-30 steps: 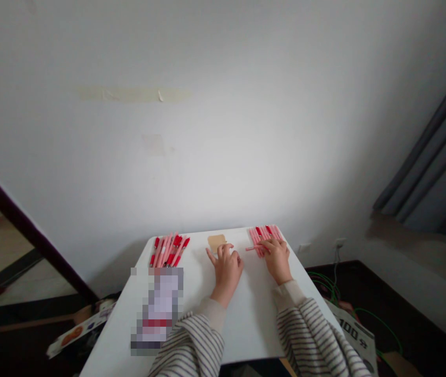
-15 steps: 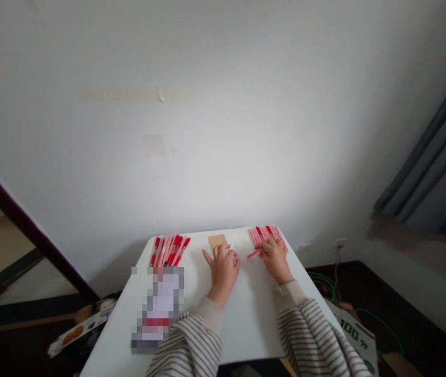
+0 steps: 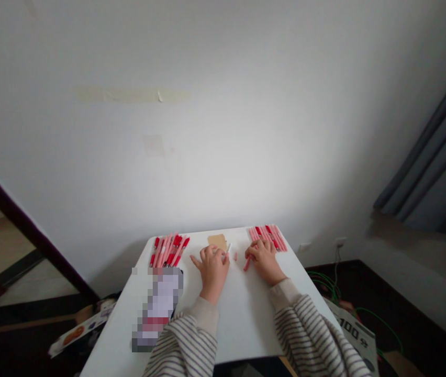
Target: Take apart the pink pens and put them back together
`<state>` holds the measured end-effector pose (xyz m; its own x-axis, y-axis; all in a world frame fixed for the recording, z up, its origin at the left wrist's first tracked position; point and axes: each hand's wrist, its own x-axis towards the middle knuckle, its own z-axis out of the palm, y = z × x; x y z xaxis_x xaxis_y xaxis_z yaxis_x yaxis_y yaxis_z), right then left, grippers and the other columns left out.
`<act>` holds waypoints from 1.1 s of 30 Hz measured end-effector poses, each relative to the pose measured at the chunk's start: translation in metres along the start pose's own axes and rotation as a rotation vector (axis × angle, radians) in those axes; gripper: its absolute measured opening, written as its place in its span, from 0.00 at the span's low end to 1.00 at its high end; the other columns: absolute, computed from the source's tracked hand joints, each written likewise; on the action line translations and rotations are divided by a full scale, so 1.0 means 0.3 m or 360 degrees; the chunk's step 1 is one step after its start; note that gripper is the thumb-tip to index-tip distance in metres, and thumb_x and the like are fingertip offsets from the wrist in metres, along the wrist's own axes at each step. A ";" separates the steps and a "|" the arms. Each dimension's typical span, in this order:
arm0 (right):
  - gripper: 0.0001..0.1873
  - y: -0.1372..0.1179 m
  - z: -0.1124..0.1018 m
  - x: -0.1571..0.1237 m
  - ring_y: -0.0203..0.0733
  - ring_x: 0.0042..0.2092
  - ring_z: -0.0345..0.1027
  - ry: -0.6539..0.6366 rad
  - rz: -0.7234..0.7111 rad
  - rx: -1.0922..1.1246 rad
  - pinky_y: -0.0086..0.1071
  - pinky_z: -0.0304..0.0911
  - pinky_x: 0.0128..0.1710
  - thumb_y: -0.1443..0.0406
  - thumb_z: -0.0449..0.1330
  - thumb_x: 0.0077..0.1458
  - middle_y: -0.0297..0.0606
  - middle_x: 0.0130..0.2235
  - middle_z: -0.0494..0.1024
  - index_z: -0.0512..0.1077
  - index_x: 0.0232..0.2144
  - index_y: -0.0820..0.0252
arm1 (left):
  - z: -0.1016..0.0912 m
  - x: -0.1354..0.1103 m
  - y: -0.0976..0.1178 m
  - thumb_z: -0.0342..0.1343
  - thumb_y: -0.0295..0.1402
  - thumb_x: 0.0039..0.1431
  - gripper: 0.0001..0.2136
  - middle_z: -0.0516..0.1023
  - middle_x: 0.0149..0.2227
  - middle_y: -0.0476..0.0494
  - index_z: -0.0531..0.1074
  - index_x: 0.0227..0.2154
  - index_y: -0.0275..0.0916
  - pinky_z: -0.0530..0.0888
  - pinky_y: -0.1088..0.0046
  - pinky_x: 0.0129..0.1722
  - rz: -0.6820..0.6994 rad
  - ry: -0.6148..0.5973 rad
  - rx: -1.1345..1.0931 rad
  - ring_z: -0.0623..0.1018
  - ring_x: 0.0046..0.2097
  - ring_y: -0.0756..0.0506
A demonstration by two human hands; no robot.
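Note:
My left hand (image 3: 213, 269) is over the middle of the white table, thumb and fingers closed on a thin white stick (image 3: 229, 247) that looks like a pen refill. Between the hands lies a small pink piece (image 3: 235, 256). In the fingers of my right hand (image 3: 265, 263) is a pink pen barrel (image 3: 247, 263), its free end pointing down towards me. Beyond that hand several pink and red pens (image 3: 278, 238) lie in a tidy row. Just past my left hand sits a tan pad (image 3: 217, 240).
A looser group of red and pink pens (image 3: 169, 250) lies at the table's far left. Nearer me is a blurred-out flat object (image 3: 160, 306). The table (image 3: 246, 335) stands against a wall; green cables (image 3: 327, 283) run on the floor at right.
My left hand has shifted left, and the white stick and small pink piece now show. My right hand has come inward and nearer, with the pink barrel turned more towards me.

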<state>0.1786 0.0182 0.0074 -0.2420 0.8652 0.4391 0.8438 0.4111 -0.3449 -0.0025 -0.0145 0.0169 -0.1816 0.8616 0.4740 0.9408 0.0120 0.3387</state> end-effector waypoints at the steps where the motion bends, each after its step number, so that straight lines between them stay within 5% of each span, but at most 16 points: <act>1: 0.13 -0.005 -0.001 0.001 0.48 0.53 0.53 -0.0010 -0.0009 -0.0026 0.53 0.40 0.57 0.70 0.54 0.57 0.37 0.47 0.69 0.76 0.32 0.48 | -0.001 0.000 0.000 0.53 0.38 0.56 0.08 0.71 0.48 0.43 0.76 0.34 0.46 0.45 0.35 0.59 -0.0004 -0.0005 0.0007 0.65 0.53 0.39; 11: 0.14 -0.017 -0.006 0.009 0.50 0.55 0.56 0.0013 -0.0011 -0.0137 0.58 0.38 0.59 0.66 0.54 0.59 0.40 0.48 0.70 0.74 0.43 0.44 | -0.001 0.002 0.006 0.53 0.39 0.56 0.08 0.72 0.47 0.44 0.76 0.33 0.46 0.45 0.35 0.58 -0.0037 0.0005 0.0020 0.65 0.52 0.39; 19: 0.07 -0.031 -0.026 -0.006 0.48 0.49 0.60 0.0050 -0.0066 -0.0071 0.55 0.38 0.59 0.62 0.57 0.58 0.35 0.38 0.76 0.75 0.35 0.49 | -0.005 -0.002 0.009 0.53 0.40 0.55 0.09 0.71 0.47 0.43 0.76 0.31 0.44 0.47 0.37 0.59 -0.0050 0.0029 0.0028 0.65 0.53 0.39; 33: 0.11 -0.034 -0.017 0.009 0.49 0.50 0.61 0.0059 -0.0077 -0.0067 0.57 0.36 0.58 0.62 0.54 0.60 0.35 0.43 0.79 0.75 0.42 0.46 | -0.004 -0.006 0.008 0.52 0.42 0.55 0.11 0.72 0.46 0.44 0.75 0.28 0.43 0.47 0.34 0.57 -0.0055 0.0035 0.0077 0.65 0.52 0.39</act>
<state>0.1719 0.0149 0.0163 -0.2657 0.8332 0.4849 0.8513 0.4388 -0.2876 -0.0001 -0.0166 0.0179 -0.2201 0.8488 0.4807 0.9465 0.0667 0.3157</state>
